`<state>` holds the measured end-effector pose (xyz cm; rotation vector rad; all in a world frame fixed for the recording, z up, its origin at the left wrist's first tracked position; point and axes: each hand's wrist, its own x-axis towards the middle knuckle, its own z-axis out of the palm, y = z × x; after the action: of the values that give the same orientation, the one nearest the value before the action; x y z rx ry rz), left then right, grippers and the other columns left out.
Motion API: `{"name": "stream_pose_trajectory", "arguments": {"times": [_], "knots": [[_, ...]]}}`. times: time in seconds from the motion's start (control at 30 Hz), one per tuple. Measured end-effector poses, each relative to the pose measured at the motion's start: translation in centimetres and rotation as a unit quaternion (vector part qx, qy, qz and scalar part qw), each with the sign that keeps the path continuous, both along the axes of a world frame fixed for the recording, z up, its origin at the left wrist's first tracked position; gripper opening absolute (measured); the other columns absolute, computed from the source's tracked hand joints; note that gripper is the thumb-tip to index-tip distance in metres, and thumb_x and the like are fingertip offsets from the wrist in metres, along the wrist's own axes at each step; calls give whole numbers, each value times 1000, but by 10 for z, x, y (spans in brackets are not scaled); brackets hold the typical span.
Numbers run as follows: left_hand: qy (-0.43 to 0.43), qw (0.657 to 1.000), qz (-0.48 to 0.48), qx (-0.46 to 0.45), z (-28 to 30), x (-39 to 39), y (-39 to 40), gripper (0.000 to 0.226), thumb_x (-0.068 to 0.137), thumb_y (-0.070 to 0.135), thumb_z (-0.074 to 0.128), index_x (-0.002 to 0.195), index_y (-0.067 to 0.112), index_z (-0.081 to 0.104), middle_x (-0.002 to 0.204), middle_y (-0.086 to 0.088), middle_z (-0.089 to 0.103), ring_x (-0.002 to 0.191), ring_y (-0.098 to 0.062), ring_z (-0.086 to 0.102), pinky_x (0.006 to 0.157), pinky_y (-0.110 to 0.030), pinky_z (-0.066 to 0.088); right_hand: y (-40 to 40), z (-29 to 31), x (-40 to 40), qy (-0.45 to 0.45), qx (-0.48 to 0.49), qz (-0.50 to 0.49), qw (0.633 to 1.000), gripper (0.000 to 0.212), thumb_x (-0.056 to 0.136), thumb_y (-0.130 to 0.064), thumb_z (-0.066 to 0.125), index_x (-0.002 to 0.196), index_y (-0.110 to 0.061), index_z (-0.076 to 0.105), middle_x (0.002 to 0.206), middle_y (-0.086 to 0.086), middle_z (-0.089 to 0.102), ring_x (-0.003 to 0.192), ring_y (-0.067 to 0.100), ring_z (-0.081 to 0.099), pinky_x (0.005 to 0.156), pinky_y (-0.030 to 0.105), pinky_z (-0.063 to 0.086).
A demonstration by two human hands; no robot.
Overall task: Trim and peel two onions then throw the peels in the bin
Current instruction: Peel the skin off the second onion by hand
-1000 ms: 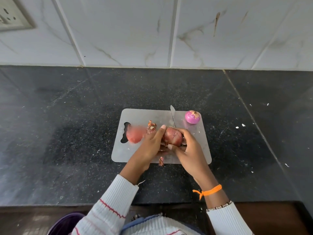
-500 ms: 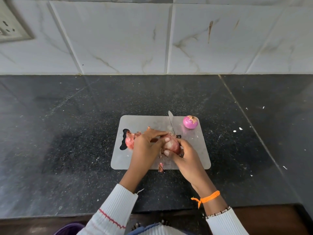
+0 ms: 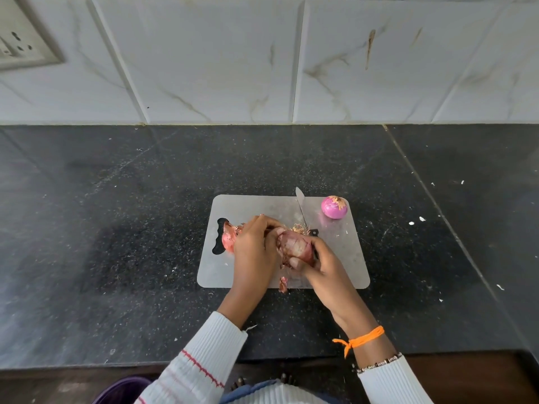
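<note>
An onion [image 3: 296, 246] with brown-red skin and a hairy root end is over the grey cutting board [image 3: 344, 252]. My right hand [image 3: 320, 266] grips it from the right and below. My left hand [image 3: 255, 246] curls over its left side, fingertips pinching at the skin. A peeled purple onion [image 3: 334, 207] sits at the board's far right corner. Loose pink peels [image 3: 228, 237] lie by the board's handle cut-out, partly hidden by my left hand. A knife [image 3: 301, 206] lies on the board, its blade pointing away and its handle hidden behind the onion.
The board rests on a black granite counter [image 3: 116, 228] backed by a white tiled wall. A peel scrap [image 3: 283, 284] lies at the board's near edge. A purple bin rim [image 3: 122, 392] shows below the counter's front edge at bottom left. A wall socket [image 3: 17, 48] is top left.
My left hand has moved from the onion's top to curl over its left side, covering more of the loose peels. The onion has turned so its root end points away.
</note>
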<state>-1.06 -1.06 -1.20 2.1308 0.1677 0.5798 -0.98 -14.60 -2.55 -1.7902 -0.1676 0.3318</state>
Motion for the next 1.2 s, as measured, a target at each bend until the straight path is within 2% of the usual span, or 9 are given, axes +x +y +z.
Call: {"name": "stream_pose_trajectory", "arguments": {"times": [0.13,0.23,0.37,0.63,0.77,0.87,0.97,1.07,1.2], "knots": [[78,990,6,-118,-3,2,3,13,91,5,54,86,14,62,77,4,65,77,-17,64,72,-28,54,-2,3,-2,28,34,1,999,38,86,-15,63,120,-26,52,120,-2,60,112,11,57,100,38,47],[128,947,31,-294,-8,1,6,14,95,10,50,88,8,62,78,-6,65,74,-21,63,74,-39,57,-6,6,-2,67,108,4,992,39,85,-13,64,121,-23,53,120,3,61,114,18,58,100,42,46],[148,881,26,-449,-5,-1,8,14,94,9,50,93,0,61,76,-9,63,65,-16,62,61,-26,57,-6,15,-4,170,279,15,945,36,84,2,54,117,-12,54,112,6,65,102,19,65,84,28,55],[142,920,39,-362,-14,2,10,8,88,7,59,85,7,67,87,-14,69,89,-31,67,83,-49,54,-3,16,-4,269,455,6,849,76,47,-17,92,113,1,59,105,23,67,91,34,68,70,29,58],[139,943,47,-298,-12,3,8,8,88,5,60,86,3,67,82,-12,68,76,-21,66,77,-39,57,-5,22,-6,261,495,-8,828,60,40,-15,94,93,1,71,97,25,68,82,35,70,64,31,59],[149,957,53,-243,-18,2,8,11,89,5,58,87,9,68,81,-4,68,75,-13,63,73,-27,55,-9,29,-6,262,525,-23,809,60,41,-15,94,94,2,70,97,25,68,80,34,69,64,32,59],[112,966,21,-230,-13,-1,5,28,88,-6,53,96,16,68,94,4,68,81,6,60,71,-6,47,-10,35,-3,271,505,-56,818,51,62,-20,83,105,1,62,95,23,65,73,29,67,60,30,58],[48,974,-24,-221,-3,-2,1,40,89,-4,51,97,33,65,96,15,67,89,5,60,79,-9,47,-6,32,-3,294,416,-94,855,30,91,-26,46,108,-3,56,89,17,61,63,19,59,52,22,53],[8,972,-96,-216,5,-4,3,36,87,-2,57,92,32,67,100,16,67,99,3,62,86,-14,48,1,24,-4,305,329,-114,886,37,94,-35,43,110,-6,58,78,11,63,60,13,53,49,18,48]]}}
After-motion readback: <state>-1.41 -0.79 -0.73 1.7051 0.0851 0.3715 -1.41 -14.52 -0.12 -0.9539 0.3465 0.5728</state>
